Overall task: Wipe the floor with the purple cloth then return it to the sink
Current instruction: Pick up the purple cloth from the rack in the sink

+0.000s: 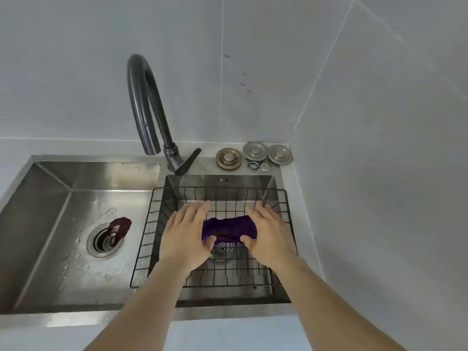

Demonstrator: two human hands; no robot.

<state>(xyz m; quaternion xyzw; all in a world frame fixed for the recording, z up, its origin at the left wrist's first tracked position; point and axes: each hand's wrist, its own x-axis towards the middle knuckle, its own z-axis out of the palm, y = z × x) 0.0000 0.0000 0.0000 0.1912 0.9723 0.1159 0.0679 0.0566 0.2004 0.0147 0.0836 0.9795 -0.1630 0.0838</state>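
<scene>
The purple cloth [228,228] is bunched up in the black wire basket [283,206] that sits in the right basin of the steel double sink [50,198]. My left hand [184,234] grips the cloth's left end, thumb underneath and fingers stretched forward over it. My right hand [268,234] grips the right end the same way. Both hands hide the cloth's ends. The right basin's drain shows just below the cloth.
A dark curved faucet [149,102] rises behind the divider, its lever [188,162] pointing right. Several metal drain stoppers and rings [254,157] lie on the back ledge. The left basin is wet, with a dark red scrap [121,228] by its drain. A tiled wall stands close on the right.
</scene>
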